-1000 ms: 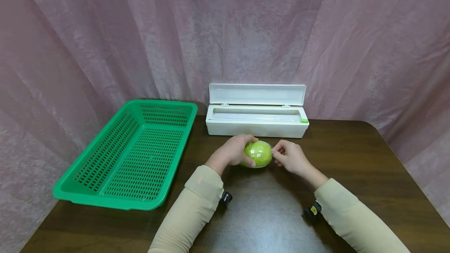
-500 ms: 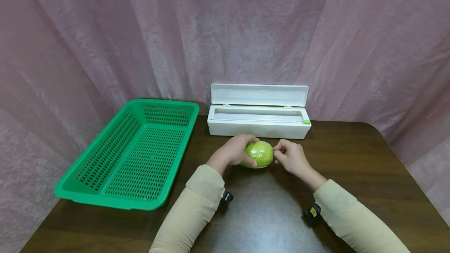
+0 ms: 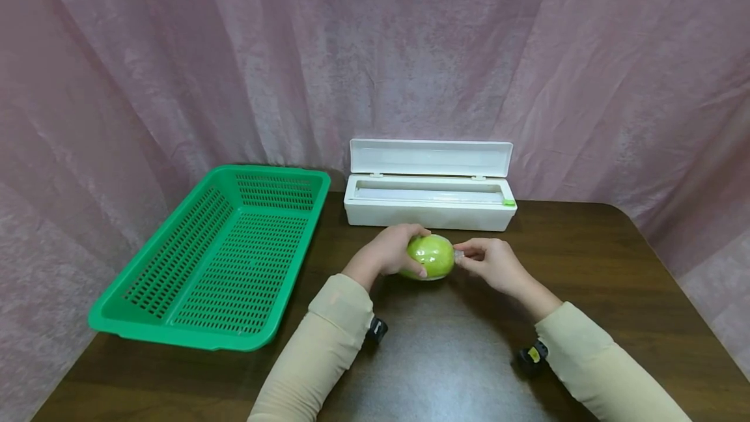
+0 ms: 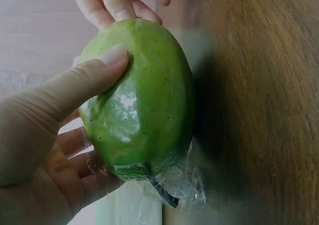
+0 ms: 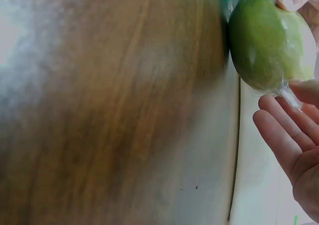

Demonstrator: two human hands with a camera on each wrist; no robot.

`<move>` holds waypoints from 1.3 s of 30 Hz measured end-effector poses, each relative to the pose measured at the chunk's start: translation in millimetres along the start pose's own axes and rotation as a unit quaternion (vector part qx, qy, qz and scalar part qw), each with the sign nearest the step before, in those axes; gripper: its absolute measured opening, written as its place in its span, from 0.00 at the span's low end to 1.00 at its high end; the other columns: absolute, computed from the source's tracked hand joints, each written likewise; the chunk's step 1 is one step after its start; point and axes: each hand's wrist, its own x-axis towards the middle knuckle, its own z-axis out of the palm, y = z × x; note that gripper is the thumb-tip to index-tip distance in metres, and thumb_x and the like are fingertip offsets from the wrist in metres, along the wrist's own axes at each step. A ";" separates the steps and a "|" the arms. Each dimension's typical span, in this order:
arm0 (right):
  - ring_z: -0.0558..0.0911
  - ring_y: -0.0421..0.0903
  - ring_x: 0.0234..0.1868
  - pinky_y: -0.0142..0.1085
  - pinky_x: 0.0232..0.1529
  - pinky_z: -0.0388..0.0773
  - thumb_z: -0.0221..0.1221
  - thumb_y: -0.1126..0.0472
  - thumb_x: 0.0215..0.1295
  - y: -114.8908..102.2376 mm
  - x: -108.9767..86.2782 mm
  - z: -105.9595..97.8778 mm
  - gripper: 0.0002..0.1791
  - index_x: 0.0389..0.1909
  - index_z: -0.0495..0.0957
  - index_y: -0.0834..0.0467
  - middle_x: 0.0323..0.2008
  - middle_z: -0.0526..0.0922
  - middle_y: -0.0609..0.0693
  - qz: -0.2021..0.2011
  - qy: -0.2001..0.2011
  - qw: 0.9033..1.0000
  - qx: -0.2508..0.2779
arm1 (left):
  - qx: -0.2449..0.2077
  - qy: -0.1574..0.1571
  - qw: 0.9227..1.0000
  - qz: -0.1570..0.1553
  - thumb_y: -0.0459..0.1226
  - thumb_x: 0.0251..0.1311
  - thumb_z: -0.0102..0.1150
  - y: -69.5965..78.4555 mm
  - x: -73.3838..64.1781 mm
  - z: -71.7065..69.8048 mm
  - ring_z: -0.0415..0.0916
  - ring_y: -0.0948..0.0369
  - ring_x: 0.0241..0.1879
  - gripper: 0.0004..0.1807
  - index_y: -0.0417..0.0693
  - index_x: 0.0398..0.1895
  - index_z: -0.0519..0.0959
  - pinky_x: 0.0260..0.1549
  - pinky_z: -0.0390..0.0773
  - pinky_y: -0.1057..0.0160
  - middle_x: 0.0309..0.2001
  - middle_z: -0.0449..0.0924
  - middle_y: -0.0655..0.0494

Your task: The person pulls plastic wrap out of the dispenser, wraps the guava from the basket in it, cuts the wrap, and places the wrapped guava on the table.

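Note:
A green mango, covered in clear plastic wrap, is held just over the table in front of the white box. My left hand grips it from the left, with the thumb on its near side and the fingers behind. At the mango's right end, my right hand pinches a gathered tail of plastic wrap between thumb and fingers. The left wrist view shows a dark stem at the other end, with loose crumpled wrap around it.
Behind the hands stands a white wrap dispenser box with its lid raised, a roll inside and a green slider at its right end. A green perforated basket lies to the left on the brown table. A pink curtain hangs behind.
My right hand has turned and moved slightly right and down, and the wrap tail now shows between its fingertips and the mango. My left hand keeps its grip on the mango.

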 end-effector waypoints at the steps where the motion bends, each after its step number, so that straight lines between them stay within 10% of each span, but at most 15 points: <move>1: 0.85 0.46 0.35 0.30 0.30 0.81 0.62 0.66 0.60 0.4 0.1 -0.3 0.13 0.46 0.81 0.65 0.38 0.85 0.60 0.005 -0.003 1.000 0.005 | 0.000 0.000 1.000 0.001 0.41 0.41 0.76 0.0 0.1 0.1 0.72 0.61 0.49 0.39 0.54 0.61 0.71 0.53 0.72 0.60 0.54 0.76 0.57; 18: 0.81 0.42 0.20 0.29 0.21 0.78 0.58 0.70 0.59 -11.0 11.4 6.4 0.03 0.27 0.79 0.65 0.21 0.83 0.54 0.013 0.029 0.999 -0.032 | 0.001 0.008 1.000 -0.002 0.41 0.41 0.76 1.1 -1.8 -1.9 0.72 0.61 0.49 0.39 0.53 0.61 0.71 0.52 0.72 0.61 0.54 0.77 0.57; 25: 0.85 0.50 0.30 0.39 0.29 0.83 0.55 0.67 0.65 -10.0 6.4 -3.0 0.10 0.42 0.78 0.71 0.32 0.84 0.64 0.049 -0.021 0.997 0.058 | 0.001 0.006 1.000 -0.004 0.41 0.41 0.76 2.6 -1.3 -2.4 0.72 0.60 0.50 0.38 0.52 0.60 0.71 0.53 0.72 0.61 0.54 0.77 0.56; 30: 0.86 0.50 0.38 0.42 0.35 0.83 0.47 0.67 0.71 -0.8 0.1 -12.1 0.20 0.58 0.67 0.75 0.44 0.80 0.71 0.098 -0.077 0.976 0.178 | 0.000 0.006 1.000 -0.007 0.41 0.40 0.77 1.6 -0.4 -1.9 0.72 0.60 0.50 0.39 0.53 0.61 0.71 0.53 0.72 0.60 0.54 0.76 0.57; 39: 0.85 0.41 0.35 0.36 0.36 0.83 0.57 0.66 0.65 12.9 3.2 -11.5 0.19 0.52 0.72 0.75 0.34 0.86 0.47 0.160 -0.086 0.934 0.308 | 0.008 0.005 1.000 0.000 0.41 0.39 0.77 1.1 0.7 -0.6 0.72 0.60 0.52 0.41 0.54 0.62 0.71 0.55 0.71 0.60 0.55 0.76 0.56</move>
